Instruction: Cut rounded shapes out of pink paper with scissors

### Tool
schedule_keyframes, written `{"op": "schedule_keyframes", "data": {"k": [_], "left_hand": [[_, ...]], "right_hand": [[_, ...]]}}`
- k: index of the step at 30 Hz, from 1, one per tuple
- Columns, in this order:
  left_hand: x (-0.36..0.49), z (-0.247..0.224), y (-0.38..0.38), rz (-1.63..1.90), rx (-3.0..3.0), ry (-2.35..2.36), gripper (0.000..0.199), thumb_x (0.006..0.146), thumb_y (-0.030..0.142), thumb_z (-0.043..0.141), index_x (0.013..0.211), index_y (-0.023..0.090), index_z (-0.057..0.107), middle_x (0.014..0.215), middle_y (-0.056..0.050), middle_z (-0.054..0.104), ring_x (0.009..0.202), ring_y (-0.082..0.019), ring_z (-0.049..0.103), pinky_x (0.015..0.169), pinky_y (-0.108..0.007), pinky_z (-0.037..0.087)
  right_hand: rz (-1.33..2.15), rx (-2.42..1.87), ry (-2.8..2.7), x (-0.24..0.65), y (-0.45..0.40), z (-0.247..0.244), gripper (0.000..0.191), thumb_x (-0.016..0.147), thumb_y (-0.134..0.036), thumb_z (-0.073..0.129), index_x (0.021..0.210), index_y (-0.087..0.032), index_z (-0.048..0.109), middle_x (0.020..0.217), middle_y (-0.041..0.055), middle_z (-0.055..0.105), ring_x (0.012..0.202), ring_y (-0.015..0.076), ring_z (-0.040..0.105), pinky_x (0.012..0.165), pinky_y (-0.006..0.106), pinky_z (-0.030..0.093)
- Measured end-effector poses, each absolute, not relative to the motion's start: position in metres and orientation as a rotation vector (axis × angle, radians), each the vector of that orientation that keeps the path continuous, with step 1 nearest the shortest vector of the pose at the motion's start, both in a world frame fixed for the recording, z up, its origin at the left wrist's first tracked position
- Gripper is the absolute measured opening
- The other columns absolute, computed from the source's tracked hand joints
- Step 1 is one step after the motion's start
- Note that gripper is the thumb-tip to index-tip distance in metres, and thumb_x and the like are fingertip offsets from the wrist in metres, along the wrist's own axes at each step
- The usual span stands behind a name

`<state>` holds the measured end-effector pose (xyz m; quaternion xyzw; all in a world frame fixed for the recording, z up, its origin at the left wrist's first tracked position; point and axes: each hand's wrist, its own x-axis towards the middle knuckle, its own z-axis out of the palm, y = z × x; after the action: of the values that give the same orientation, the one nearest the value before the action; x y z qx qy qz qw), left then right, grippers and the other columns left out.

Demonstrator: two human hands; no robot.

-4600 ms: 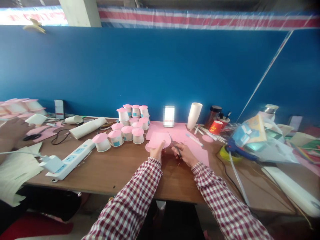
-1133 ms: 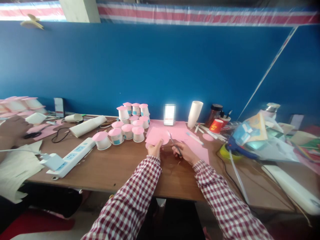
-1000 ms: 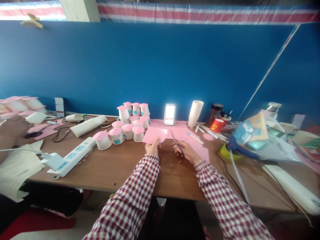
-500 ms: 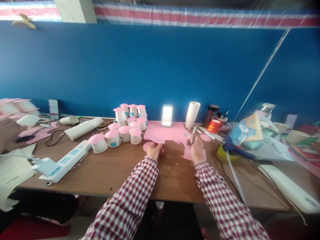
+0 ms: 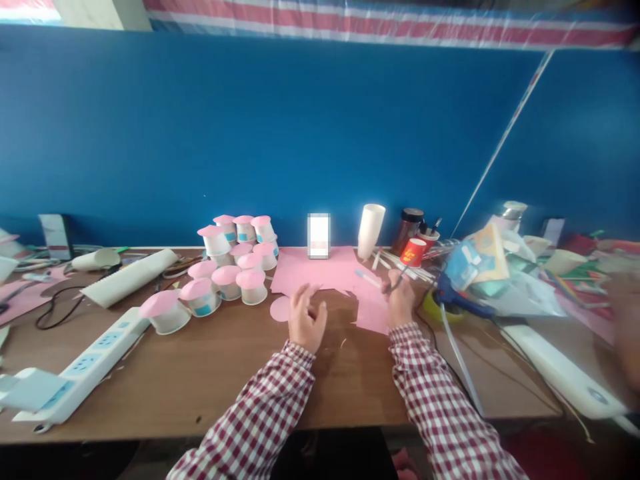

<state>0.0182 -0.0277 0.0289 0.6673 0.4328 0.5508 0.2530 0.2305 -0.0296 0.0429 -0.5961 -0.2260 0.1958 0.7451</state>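
My left hand (image 5: 306, 320) is above the table with its fingers apart, and nothing shows in it. Just left of it a round pink paper disc (image 5: 281, 309) lies flat on the wood. In front of its fingertips is a large sheet of pink paper (image 5: 315, 270). My right hand (image 5: 401, 300) is closed around scissors (image 5: 393, 287), whose dark handle shows at the fingers. Smaller pink paper (image 5: 371, 310) lies beside and partly behind that hand. Several white paper cups with pink disc tops (image 5: 253, 287) stand to the left, some stacked.
A white power strip (image 5: 90, 363) lies at left, near a white roll (image 5: 129, 277). Behind the paper stand a phone (image 5: 319, 237) and a cup stack (image 5: 371, 230). At right are a red cup (image 5: 414, 253), a blue glue gun (image 5: 460, 300) and another person's blurred hand (image 5: 627, 320).
My left hand has gone from a pinch to spread fingers and drawn slightly nearer. The scissors stay in my right hand. The view has shifted right.
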Motion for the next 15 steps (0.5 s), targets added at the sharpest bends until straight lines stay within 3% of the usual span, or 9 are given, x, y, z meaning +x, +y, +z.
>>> {"op": "schedule_keyframes", "data": {"k": [3,6,11,15], "left_hand": [[0.031,0.028,-0.026,1.195,2.165,1.054,0.019,0.079,0.02,0.052,0.092,0.019,0.066,0.096,-0.008,0.066,0.074,-0.016,0.06,0.072,-0.03,0.05],[0.047,0.032,-0.017,0.923,2.45,0.976,0.018,0.08,0.019,0.05,0.083,0.019,0.068,0.09,-0.007,0.068,0.088,-0.02,0.059,0.083,-0.034,0.046],[0.085,0.04,0.001,0.6,2.723,0.884,0.025,0.084,0.02,0.045,0.099,0.019,0.065,0.106,-0.006,0.065,0.102,-0.021,0.055,0.093,-0.038,0.041],[0.111,0.032,0.012,0.453,2.856,0.931,0.039,0.086,0.027,0.044,0.125,0.023,0.05,0.135,-0.008,0.048,0.127,-0.025,0.037,0.106,-0.052,0.024]], "right_hand": [[0.409,-1.455,-0.603,0.229,-0.03,0.044,0.033,0.076,-0.048,0.055,0.061,-0.019,0.052,0.049,-0.0008,0.052,0.044,0.0117,0.046,0.041,0.023,0.034],[0.346,-1.54,-0.693,0.225,-0.033,0.046,0.034,0.077,-0.047,0.053,0.056,-0.021,0.05,0.049,0.0012,0.053,0.048,0.0141,0.048,0.044,0.025,0.038],[0.353,-1.487,-0.74,0.22,-0.031,0.044,0.039,0.075,-0.057,0.051,0.062,-0.021,0.051,0.051,0.0024,0.055,0.052,0.0156,0.051,0.049,0.026,0.043],[0.382,-1.425,-0.741,0.223,-0.024,0.032,0.04,0.073,-0.06,0.051,0.07,-0.02,0.052,0.056,0.0017,0.056,0.054,0.0165,0.052,0.051,0.028,0.044]]}}
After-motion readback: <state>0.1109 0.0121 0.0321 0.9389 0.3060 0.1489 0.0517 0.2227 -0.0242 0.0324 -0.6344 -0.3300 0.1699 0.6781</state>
